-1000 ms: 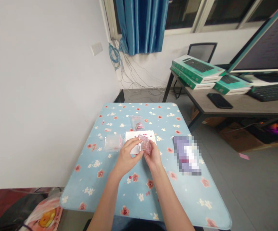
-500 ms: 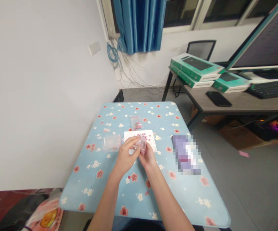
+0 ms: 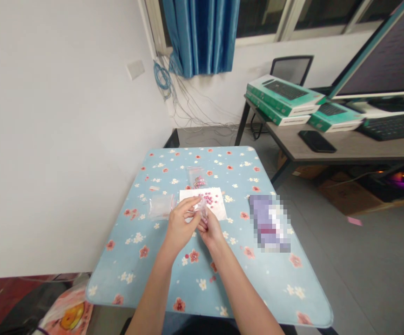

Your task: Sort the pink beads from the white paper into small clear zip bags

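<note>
Between my two hands is a small clear plastic bag (image 3: 202, 207). My left hand (image 3: 182, 219) pinches it from the left with thumb and fingers. My right hand (image 3: 210, 229) is closed around its lower right part. What lies inside the bag is hard to make out. Beneath and beyond the hands is a white sheet of paper (image 3: 220, 211), with several small pink-red beads (image 3: 209, 198) scattered on it. Just past the paper lies a clear zip bag of red pieces (image 3: 198, 180). Left of my left hand is another clear bag (image 3: 160, 207), lying flat.
A blue flowered table (image 3: 146, 288) carries everything. At its right lies a blurred-out purple item (image 3: 268, 223). A desk (image 3: 279, 144) with green keyboard boxes (image 3: 286, 95), a phone (image 3: 316, 141) and a monitor stands to the right. A white wall is close on the left.
Both hands have shifted slightly left with the small bag, which looks more crumpled now. More of the beads on the paper show. The camera view has moved slightly.
</note>
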`<control>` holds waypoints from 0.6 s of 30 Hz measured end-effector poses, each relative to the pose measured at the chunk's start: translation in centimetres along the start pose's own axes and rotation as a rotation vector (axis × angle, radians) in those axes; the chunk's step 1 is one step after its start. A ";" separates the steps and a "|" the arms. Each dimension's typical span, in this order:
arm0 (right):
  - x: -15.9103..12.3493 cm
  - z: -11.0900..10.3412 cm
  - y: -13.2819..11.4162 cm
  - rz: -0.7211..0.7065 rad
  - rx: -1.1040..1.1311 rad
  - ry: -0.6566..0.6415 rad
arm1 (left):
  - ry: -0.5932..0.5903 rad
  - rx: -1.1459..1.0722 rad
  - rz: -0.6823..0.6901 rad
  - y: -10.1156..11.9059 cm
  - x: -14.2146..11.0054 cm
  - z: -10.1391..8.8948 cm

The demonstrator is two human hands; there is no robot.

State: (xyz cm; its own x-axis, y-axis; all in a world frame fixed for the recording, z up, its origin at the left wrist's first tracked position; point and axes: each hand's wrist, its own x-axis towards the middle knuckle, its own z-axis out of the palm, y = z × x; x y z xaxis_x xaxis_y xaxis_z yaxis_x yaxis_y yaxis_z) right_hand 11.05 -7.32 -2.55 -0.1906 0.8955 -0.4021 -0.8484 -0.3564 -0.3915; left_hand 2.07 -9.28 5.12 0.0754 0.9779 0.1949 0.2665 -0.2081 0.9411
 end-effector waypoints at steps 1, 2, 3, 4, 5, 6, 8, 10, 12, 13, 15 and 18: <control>0.0 0.0 0.0 -0.009 0.006 0.015 | 0.007 0.000 -0.009 0.1 0.0 -0.1; 0.0 0.0 0.0 -0.024 0.010 0.032 | 0.011 0.001 -0.015 0.2 0.0 -0.2; 0.0 0.0 0.0 -0.041 0.010 0.048 | 0.014 0.004 -0.018 0.3 0.0 -0.3; 0.0 -0.1 0.1 -0.052 0.008 0.060 | 0.016 0.007 -0.017 0.3 0.0 -0.3; 0.1 -0.1 0.1 -0.052 0.009 0.068 | 0.016 0.011 -0.013 0.4 0.1 -0.4; 0.1 -0.2 0.1 -0.044 0.016 0.074 | 0.013 0.020 -0.005 0.4 0.1 -0.4; 0.1 -0.2 0.1 -0.011 0.043 0.071 | 0.007 0.053 0.021 0.5 0.1 -0.4; 0.0 -0.1 0.0 0.034 0.075 0.045 | 0.009 0.097 0.053 0.7 0.1 -0.5; -0.1 0.0 -0.2 0.076 0.100 0.011 | 0.019 0.129 0.078 1.0 0.0 -0.5; -0.1 0.1 -0.2 0.092 0.109 -0.002 | 0.026 0.138 0.088 1.1 0.0 -0.5; -0.3 0.3 -0.3 0.107 0.117 -0.017 | 0.036 0.145 0.099 1.3 0.0 -0.6; -0.6 0.6 -0.4 0.098 0.111 -0.021 | 0.043 0.153 0.104 1.2 0.0 -0.5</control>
State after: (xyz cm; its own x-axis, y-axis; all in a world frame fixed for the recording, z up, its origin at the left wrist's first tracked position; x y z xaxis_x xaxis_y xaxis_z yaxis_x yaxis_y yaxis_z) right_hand 11.26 -7.51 -1.70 -0.2846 0.8636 -0.4161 -0.8744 -0.4118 -0.2567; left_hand 1.91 -9.52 6.36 0.0702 0.9502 0.3036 0.4024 -0.3055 0.8630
